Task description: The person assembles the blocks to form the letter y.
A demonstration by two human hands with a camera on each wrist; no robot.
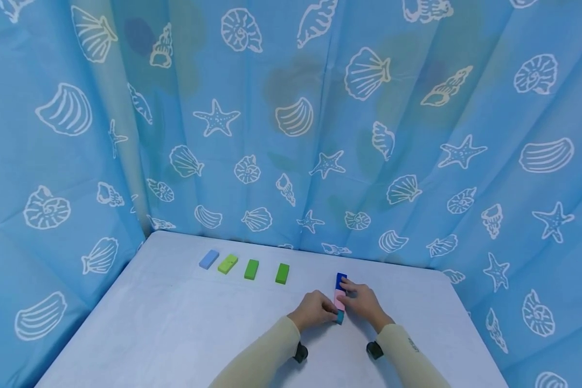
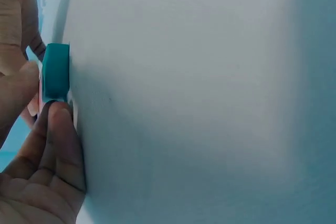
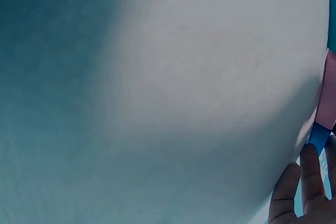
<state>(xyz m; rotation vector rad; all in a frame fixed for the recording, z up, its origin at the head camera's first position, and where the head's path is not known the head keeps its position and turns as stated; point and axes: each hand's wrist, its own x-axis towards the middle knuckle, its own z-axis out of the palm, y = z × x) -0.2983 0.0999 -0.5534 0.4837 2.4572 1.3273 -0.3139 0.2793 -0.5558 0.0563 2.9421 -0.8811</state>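
A dark blue block [image 1: 340, 281], a pink block [image 1: 339, 299] and a teal block [image 1: 340, 317] lie end to end in one line on the white table. My left hand [image 1: 315, 309] pinches the teal block at the near end. In the left wrist view fingertips meet the lower side of this teal block [image 2: 56, 72]. My right hand [image 1: 365, 303] is at the right of the line, its fingers touching the blue and pink blocks. Its fairly straight fingers reach the blue block [image 3: 318, 137] in the right wrist view, below the pink block [image 3: 327, 90].
Further left, a light blue block [image 1: 209, 259], a yellow-green block [image 1: 228, 264] and two green blocks, one left [image 1: 251, 269] and one right [image 1: 282, 274], lie spaced apart. Behind the white table [image 1: 174, 323] hangs a blue shell-patterned curtain [image 1: 281, 134].
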